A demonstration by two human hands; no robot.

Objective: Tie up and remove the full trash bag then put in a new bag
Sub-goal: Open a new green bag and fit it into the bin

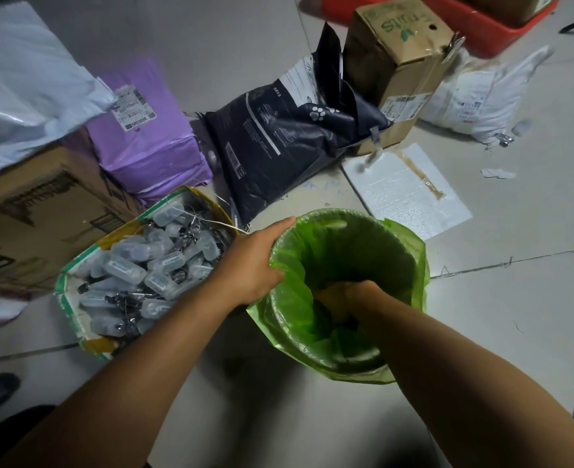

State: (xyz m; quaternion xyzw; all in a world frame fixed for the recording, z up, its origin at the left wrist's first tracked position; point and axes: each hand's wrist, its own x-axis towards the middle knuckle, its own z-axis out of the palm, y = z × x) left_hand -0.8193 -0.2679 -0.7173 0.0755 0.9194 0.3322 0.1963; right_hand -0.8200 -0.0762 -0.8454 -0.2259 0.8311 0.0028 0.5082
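1. The green bag [410, 261] lines the bin [337, 228], which stands upright on the floor with its mouth facing up; its vertical axis runs straight down beneath the right hand [343, 298].
2. That right hand is sunk inside the bag at about 6 o'clock of the opening, fingers curled down into the liner; whether it grips plastic or only presses cannot be told.
3. The left hand [255, 261] clamps the rim at 9 o'clock, thumb inside, fingers narrow over the folded edge.
4. The right hand is nearer the bag's bottom, so it appears to be seating the liner.
5. Count: one bin, one green bag, two hands. No tied full bag can be picked out.
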